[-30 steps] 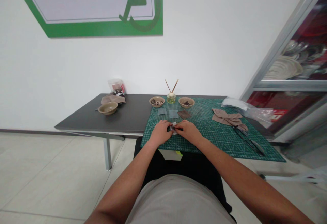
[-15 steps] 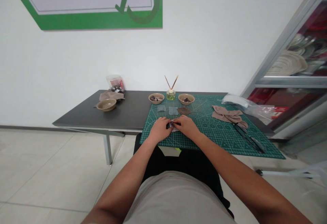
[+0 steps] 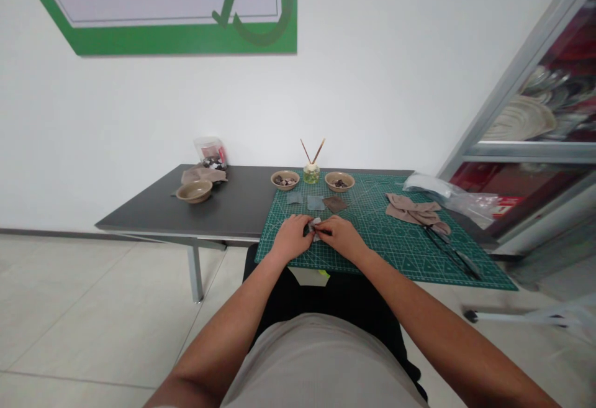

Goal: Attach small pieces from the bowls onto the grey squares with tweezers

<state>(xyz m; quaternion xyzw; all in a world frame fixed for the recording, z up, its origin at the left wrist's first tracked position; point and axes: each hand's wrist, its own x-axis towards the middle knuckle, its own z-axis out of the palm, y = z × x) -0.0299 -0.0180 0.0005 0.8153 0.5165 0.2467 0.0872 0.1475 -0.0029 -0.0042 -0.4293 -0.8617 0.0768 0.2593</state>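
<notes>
Near the front edge of the green cutting mat (image 3: pixel 372 253), my left hand (image 3: pixel 292 236) and my right hand (image 3: pixel 342 237) meet over a small piece of light grey cloth (image 3: pixel 315 223). Fingers of both hands are closed on it from either side, and the cloth looks bunched up between them. Anything wrapped inside it is too small to tell. Just beyond my hands lie two grey-blue cloth squares, one on the left (image 3: pixel 294 197) and one in the middle (image 3: pixel 315 202), with a brown cloth square (image 3: pixel 335 204) to their right.
Two bowls of small dark and pale pieces, left (image 3: pixel 285 180) and right (image 3: pixel 339 182), flank a glass jar with sticks (image 3: pixel 311 174). Beige cloth (image 3: pixel 412 209) and black-handled scissors (image 3: pixel 454 253) lie right, near a plastic bag (image 3: pixel 447 194). Another bowl (image 3: pixel 194 192) stands left.
The light grey cloth now stands up a little higher between my fingers. My right hand has shifted slightly; both hands stay in the same place on the mat.
</notes>
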